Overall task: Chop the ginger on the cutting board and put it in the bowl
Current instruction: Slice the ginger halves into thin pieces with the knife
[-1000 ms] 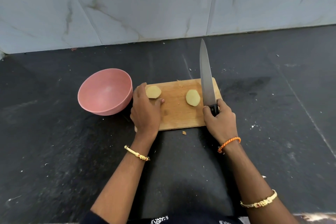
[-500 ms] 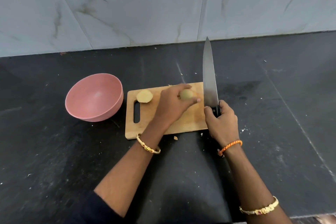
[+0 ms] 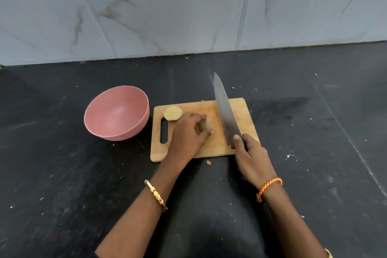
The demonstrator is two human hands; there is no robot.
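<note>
A wooden cutting board (image 3: 240, 109) lies on the black counter. One pale ginger piece (image 3: 173, 113) rests at the board's far left corner, above the handle slot. My left hand (image 3: 188, 134) holds a second ginger piece (image 3: 208, 124) down at the board's middle, fingers curled round it. My right hand (image 3: 251, 159) grips the black handle of a large chef's knife (image 3: 225, 111); the blade slants over the board just right of the held ginger, tip pointing away. A pink bowl (image 3: 117, 113) stands left of the board with nothing in it.
A small ginger scrap (image 3: 208, 162) lies on the counter just in front of the board. A marble-tiled wall (image 3: 188, 6) closes the back of the counter. White specks dot the dark counter (image 3: 314, 132) to the right.
My left hand went from the left ginger piece to the right one and now presses it on the board. The knife has tilted in over the board towards that piece.
</note>
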